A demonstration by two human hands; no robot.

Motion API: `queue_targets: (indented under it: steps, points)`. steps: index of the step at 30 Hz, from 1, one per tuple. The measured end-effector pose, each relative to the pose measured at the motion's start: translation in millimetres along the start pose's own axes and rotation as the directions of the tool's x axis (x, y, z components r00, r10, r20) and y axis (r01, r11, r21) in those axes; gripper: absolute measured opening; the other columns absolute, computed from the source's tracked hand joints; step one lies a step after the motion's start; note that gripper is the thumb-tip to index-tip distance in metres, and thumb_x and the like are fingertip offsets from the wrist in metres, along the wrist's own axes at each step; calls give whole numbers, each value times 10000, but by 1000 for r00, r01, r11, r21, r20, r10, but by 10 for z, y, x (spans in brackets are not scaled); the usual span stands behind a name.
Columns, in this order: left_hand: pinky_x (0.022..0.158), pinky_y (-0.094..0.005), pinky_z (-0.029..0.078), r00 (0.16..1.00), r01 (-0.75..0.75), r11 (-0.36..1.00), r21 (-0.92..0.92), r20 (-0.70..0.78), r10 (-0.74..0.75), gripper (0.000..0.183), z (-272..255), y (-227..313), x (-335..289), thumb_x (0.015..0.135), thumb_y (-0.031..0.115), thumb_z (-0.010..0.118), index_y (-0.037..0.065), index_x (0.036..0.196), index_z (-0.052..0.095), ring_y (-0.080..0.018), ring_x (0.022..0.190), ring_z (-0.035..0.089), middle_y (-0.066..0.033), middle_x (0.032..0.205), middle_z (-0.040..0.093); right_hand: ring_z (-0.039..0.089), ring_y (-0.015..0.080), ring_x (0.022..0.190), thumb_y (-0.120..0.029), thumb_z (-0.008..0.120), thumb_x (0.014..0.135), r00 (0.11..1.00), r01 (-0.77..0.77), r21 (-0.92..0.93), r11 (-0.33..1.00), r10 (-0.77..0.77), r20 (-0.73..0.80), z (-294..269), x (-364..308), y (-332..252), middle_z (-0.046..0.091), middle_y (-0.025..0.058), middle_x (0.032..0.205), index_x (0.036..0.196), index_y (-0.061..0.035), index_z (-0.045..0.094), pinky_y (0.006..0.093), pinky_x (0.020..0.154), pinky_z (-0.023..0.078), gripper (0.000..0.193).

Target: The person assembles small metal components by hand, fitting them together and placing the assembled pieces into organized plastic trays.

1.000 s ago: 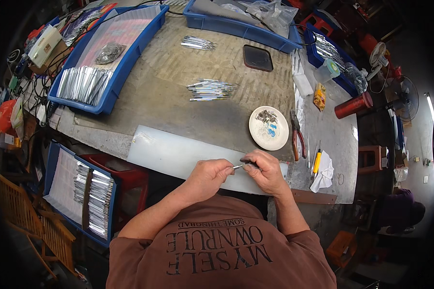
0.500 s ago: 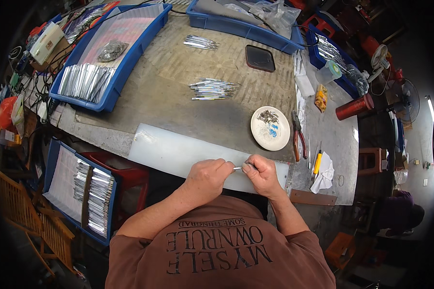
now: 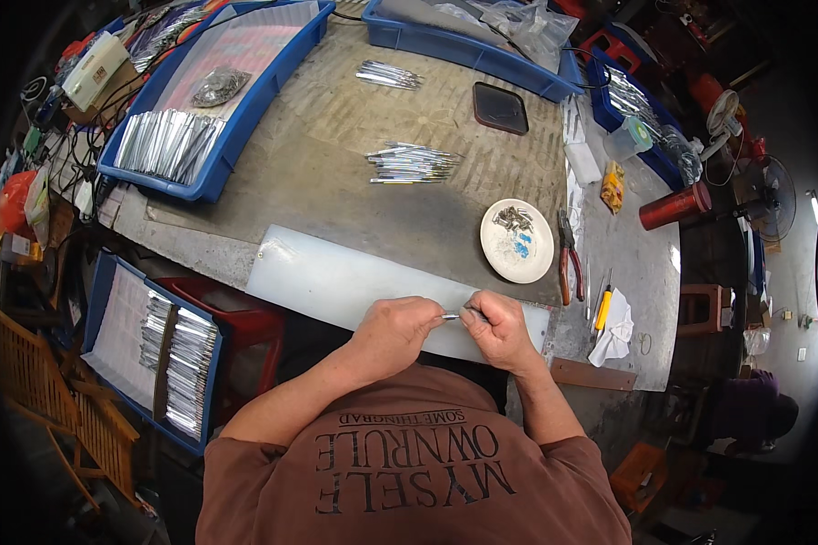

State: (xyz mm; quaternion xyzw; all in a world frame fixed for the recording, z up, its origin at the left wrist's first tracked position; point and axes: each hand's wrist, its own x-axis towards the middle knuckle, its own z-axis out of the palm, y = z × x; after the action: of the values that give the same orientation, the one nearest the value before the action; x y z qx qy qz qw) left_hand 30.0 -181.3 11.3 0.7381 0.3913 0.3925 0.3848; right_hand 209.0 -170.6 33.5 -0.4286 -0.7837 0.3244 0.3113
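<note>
Both my hands meet over the front of a whitish board [image 3: 336, 280] at the table's near edge. A thin silver metal rod [image 3: 451, 316] shows briefly between them; most of it is hidden in the fingers. My left hand [image 3: 394, 334] is closed round one end, thumb against the curled forefinger. Its other end is pinched in my right hand [image 3: 501, 332]. Just beyond the right hand is a cream plate [image 3: 538, 266] with small metal pieces [image 3: 513, 219] and blue bits [image 3: 522, 244]. Farther off lies a pile of slim silver rods [image 3: 413, 163].
Pliers [image 3: 567, 257] and a yellow-handled screwdriver [image 3: 603, 309] lie right of the plate, beside a crumpled white cloth [image 3: 614, 331]. A blue tray [image 3: 211, 186] of silver strips stands far left; another blue tray [image 3: 100, 313] sits lower left. A dark tablet-like slab [image 3: 500, 109] lies farther back.
The whole table has shifted slightly rightward in view. My hands keep their grip on the rod, with hardly any movement between them.
</note>
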Motion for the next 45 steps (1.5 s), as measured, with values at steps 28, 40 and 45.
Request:
queue_targets:
  steps: [28, 40, 45]
  points:
    - [519, -340, 434, 961, -188, 897, 399, -115, 253, 104, -35, -9, -55, 615, 2, 520, 32, 710, 491, -255, 574, 542, -93, 608, 501, 367, 62, 553, -136, 522, 811, 930, -353, 442, 825, 360, 71, 192, -18, 63, 427, -15, 584, 652, -24, 457, 222, 483, 302, 205]
    - [548, -381, 433, 993, -11, 997, 73, -118, 19, 118, -47, -93, -115, 716, 80, 539, 14, 632, 489, -317, 643, 555, -139, 631, 539, 333, 89, 507, -137, 519, 803, 987, -161, 152, 975, 159, 27, 174, 25, 42, 388, 14, 542, 636, -5, 422, 242, 451, 277, 234]
    - [494, -331, 439, 943, -186, 910, 370, -192, 271, 85, -34, -117, -197, 631, 34, 537, 40, 634, 452, -246, 555, 534, -75, 592, 482, 320, 44, 496, -160, 511, 830, 972, -231, 313, 921, 232, 35, 270, -12, 100, 365, -31, 564, 667, -53, 413, 187, 442, 271, 218]
